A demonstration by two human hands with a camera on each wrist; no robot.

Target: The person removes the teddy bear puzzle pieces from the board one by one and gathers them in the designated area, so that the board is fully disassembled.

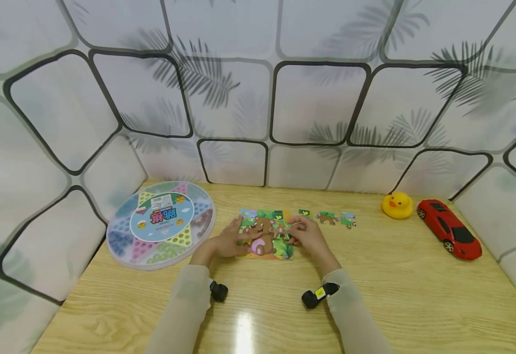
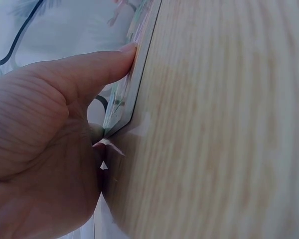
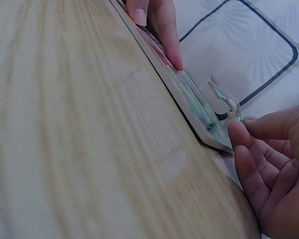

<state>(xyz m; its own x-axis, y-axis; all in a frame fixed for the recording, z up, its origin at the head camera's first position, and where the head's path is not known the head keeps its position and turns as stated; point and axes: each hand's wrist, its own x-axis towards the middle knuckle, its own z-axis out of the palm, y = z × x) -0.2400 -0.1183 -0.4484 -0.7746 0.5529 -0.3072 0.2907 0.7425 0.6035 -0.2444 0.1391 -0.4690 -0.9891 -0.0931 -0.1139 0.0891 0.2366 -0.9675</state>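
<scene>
A jigsaw puzzle board (image 1: 262, 246) with a brown bear picture lies flat on the table. My left hand (image 1: 227, 242) rests on its left side, fingers reaching over the picture. In the left wrist view the thumb (image 2: 107, 69) presses near the board's edge. At the right edge, my right hand (image 1: 307, 236) pinches a puzzle piece (image 3: 225, 97) between thumb and forefinger. The right wrist view shows that piece tilted up above the board's surface, while the other fingers of that hand curl beneath.
Several loose puzzle pieces (image 1: 327, 218) lie behind and right of the board. To the left is a round Chinese checkers set (image 1: 191, 196). A yellow rubber duck (image 1: 397, 205) and a red toy car (image 1: 450, 230) stand at the right. A patterned backdrop (image 1: 302, 167) borders the table.
</scene>
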